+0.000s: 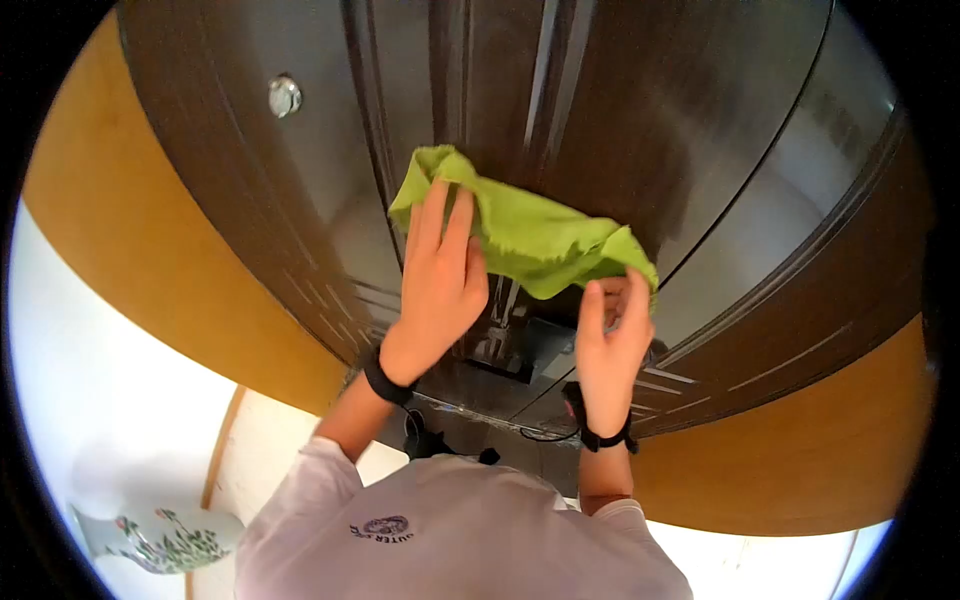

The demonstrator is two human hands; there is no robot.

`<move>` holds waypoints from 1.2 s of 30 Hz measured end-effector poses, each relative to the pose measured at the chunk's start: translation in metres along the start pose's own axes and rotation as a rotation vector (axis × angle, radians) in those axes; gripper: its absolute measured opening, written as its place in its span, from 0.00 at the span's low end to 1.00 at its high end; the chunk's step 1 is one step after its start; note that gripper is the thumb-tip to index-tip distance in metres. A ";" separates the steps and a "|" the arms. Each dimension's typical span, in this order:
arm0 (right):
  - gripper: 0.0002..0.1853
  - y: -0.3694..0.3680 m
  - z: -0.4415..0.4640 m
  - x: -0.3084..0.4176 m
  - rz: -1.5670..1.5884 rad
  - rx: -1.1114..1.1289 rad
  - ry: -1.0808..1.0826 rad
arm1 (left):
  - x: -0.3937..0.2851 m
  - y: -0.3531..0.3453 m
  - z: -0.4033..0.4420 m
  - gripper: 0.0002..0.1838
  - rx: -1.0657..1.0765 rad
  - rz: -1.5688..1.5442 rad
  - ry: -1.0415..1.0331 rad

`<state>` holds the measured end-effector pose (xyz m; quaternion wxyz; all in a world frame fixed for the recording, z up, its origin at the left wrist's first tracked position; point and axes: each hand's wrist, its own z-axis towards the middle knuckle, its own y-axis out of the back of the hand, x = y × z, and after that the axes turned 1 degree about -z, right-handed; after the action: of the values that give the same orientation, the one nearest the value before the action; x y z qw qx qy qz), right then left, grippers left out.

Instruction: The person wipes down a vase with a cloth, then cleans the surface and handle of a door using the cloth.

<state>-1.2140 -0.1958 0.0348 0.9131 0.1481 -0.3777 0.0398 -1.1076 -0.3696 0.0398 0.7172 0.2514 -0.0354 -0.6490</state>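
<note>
A bright green cloth (540, 235) stretches between my two hands in front of a dark brown panelled door (640, 90). My left hand (440, 275) is at the cloth's left end, its fingers lying over the fabric and gripping it. At the lower right end, the cloth's corner is pinched between the thumb and curled fingers of my right hand (612, 335). The fabric sags in folds between them. Whether it touches the door surface I cannot tell.
A shiny round knob (285, 96) sits on the door's upper left. Orange-brown wooden panels (110, 190) flank the door. A floral-painted vase (165, 540) stands at the lower left. Below the cloth is a dark rectangular thing (545, 340) I cannot make out.
</note>
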 end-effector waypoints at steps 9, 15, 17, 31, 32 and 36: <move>0.25 0.072 0.084 0.021 -0.539 -0.324 0.516 | -0.035 0.015 0.137 0.33 -0.160 0.206 -0.471; 0.40 0.079 0.089 0.025 -0.627 -0.148 0.660 | -0.116 0.021 0.210 0.36 0.016 0.109 -0.697; 0.42 0.094 0.098 0.013 -0.731 -0.218 0.572 | -0.127 0.030 0.221 0.36 0.045 0.110 -0.725; 0.32 0.162 0.156 0.008 -0.944 -0.237 0.728 | -0.169 -0.052 0.196 0.45 -0.158 0.114 -0.732; 0.32 0.173 0.149 0.004 -1.023 -0.205 0.712 | -0.164 -0.049 0.199 0.44 -0.135 0.099 -0.756; 0.31 0.197 0.180 0.022 -1.133 -0.274 0.753 | -0.148 -0.029 0.237 0.42 -0.211 0.149 -0.717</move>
<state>-1.3563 -0.0630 0.2182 0.8727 0.1819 0.0988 -0.4423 -1.2466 -0.3045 0.2756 0.7265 -0.0698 -0.2353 -0.6418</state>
